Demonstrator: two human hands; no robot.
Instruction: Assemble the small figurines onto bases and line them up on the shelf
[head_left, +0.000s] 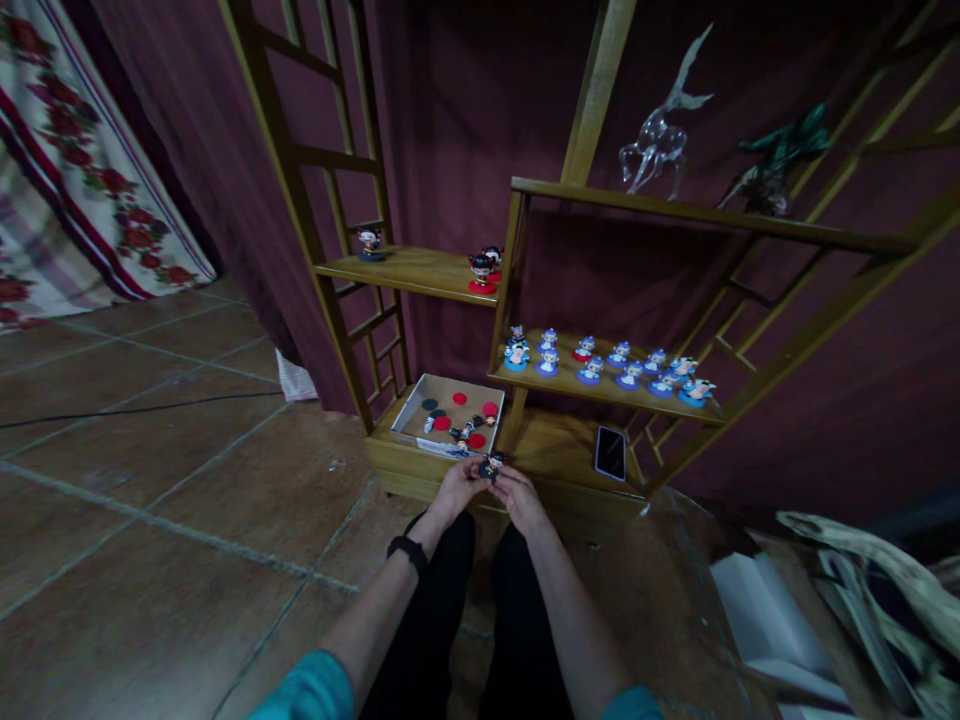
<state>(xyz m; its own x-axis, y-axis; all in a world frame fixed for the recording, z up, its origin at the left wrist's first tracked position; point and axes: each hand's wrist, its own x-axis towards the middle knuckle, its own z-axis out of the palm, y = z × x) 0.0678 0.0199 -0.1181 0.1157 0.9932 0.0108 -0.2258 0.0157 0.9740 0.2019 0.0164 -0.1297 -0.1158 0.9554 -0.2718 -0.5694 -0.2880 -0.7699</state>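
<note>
Between my two hands is a small black-haired figurine (pixel 493 463) with a dark round base, held just in front of the shelf unit. My left hand (pixel 459 487) has its fingers closed on the figurine's left side, while my right hand (pixel 520 494) grips it from the right. Right behind my left hand stands an open white box (pixel 409 412). Inside it lie red discs (pixel 442 424), dark discs (pixel 430 404) and several loose figurine pieces (pixel 466 430).
On the upper left shelf (pixel 424 268) stand a dark-based figurine (pixel 370 244) and red-based ones (pixel 481 273). Several blue-and-white figurines (pixel 591 371) line the middle shelf. A phone (pixel 610 453) lies below them. A glass horse (pixel 660 135) and a green ornament (pixel 784 160) stand on top.
</note>
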